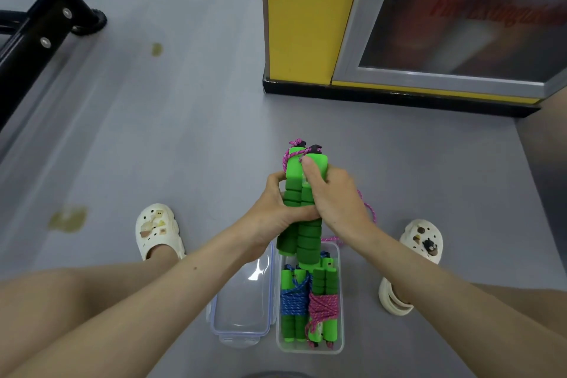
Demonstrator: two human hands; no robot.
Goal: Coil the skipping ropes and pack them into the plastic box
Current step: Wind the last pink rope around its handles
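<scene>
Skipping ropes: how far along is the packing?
Done: a coiled blue rope and a coiled pink rope lie in the box. In hand: the left hand and right hand grip a third rope's green handles together above the box; its pink cord hangs loose. Left: wind that cord, pack it, then probably fit the lid lying beside the box.
</scene>
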